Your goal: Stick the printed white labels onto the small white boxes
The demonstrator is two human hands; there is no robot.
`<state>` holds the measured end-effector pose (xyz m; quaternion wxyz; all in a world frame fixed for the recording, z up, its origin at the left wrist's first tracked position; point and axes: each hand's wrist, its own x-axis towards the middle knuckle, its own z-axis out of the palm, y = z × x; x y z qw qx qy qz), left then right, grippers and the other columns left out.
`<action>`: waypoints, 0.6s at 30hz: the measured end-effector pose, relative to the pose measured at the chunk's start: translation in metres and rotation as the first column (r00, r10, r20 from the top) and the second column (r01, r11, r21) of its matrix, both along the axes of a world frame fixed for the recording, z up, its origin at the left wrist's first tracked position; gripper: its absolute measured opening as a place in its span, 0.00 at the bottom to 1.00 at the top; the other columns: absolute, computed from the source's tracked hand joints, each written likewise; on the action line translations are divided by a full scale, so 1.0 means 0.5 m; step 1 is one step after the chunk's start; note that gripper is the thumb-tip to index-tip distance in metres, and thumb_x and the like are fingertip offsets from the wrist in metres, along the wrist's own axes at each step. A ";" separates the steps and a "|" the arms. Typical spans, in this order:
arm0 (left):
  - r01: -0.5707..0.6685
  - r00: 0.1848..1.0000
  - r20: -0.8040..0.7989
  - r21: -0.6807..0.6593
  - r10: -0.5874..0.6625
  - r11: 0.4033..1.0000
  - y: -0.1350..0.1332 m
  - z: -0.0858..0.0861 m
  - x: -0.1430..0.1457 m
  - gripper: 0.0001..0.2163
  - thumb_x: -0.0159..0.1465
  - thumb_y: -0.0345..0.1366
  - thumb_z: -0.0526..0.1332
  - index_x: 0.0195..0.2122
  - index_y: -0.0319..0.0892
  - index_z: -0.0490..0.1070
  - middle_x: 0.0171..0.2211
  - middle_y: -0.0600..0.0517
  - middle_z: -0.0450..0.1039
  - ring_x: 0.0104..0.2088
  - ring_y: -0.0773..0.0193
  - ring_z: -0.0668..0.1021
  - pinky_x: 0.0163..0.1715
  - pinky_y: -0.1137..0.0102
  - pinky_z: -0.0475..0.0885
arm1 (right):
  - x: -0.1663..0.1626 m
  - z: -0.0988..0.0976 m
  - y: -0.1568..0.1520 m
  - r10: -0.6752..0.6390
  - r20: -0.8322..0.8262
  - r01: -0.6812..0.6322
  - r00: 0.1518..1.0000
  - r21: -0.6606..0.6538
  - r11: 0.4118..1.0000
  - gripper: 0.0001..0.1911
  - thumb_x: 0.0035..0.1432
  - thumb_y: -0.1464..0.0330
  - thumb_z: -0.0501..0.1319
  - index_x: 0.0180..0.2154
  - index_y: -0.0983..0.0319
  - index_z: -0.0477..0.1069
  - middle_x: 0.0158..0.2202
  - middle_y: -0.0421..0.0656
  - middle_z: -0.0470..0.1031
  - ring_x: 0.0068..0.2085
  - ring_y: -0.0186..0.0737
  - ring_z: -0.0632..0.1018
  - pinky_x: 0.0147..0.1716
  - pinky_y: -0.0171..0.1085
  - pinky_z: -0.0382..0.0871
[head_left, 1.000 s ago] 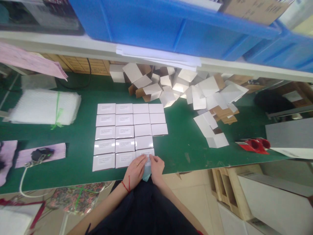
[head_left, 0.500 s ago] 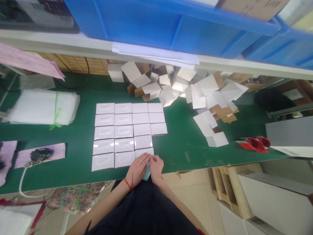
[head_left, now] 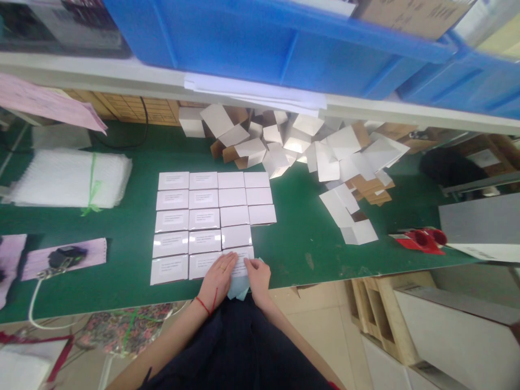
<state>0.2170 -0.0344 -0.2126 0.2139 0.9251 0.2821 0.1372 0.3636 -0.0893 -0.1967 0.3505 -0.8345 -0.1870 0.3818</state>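
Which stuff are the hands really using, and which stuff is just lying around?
In use: left hand and right hand on the nearest white labelled cardboard box; pale blue sheet between them; grid of matching white boxes.
Lying about: red tape dispenser; white foam bundle tied with green string; small black device on pink paper; blue plastic bins overhead.

Both bare forearms reach from the near edge and converge at the centre. The left hand (head_left: 219,276) lies palm down, fingers straight, close together and pointing far; a red thread (head_left: 202,306) circles its wrist. The right hand (head_left: 260,275) sits just beside it, fingers bent, tips turned left toward the other hand; its grip cannot be made out.
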 end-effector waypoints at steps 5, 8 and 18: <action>-0.016 1.000 -0.026 0.046 0.018 0.999 0.006 0.004 -0.027 0.29 0.58 0.18 0.48 0.62 0.34 0.62 0.59 0.41 0.69 0.61 0.56 0.70 0.61 0.55 0.68 | 0.013 -0.020 -0.044 0.104 -0.260 -0.099 0.960 0.033 0.995 0.14 0.48 0.58 0.64 0.27 0.62 0.77 0.25 0.43 0.79 0.26 0.40 0.76 0.26 0.36 0.69; -0.052 0.999 -0.004 -0.044 0.052 0.998 0.006 0.008 -0.020 0.27 0.59 0.19 0.47 0.60 0.34 0.65 0.58 0.41 0.71 0.60 0.56 0.71 0.61 0.54 0.68 | 0.034 -0.026 -0.088 0.202 -0.382 -0.228 0.902 -0.026 0.973 0.11 0.41 0.62 0.67 0.19 0.62 0.71 0.17 0.39 0.72 0.21 0.37 0.72 0.21 0.34 0.66; -0.262 0.796 -0.055 -0.929 0.603 0.261 0.042 0.100 0.048 0.24 0.66 0.53 0.50 0.47 0.38 0.73 0.41 0.45 0.79 0.41 0.57 0.79 0.39 0.64 0.75 | 0.075 0.044 -0.015 0.180 -0.440 -0.103 0.880 0.193 0.976 0.06 0.41 0.68 0.63 0.26 0.62 0.74 0.21 0.38 0.74 0.25 0.35 0.72 0.26 0.33 0.64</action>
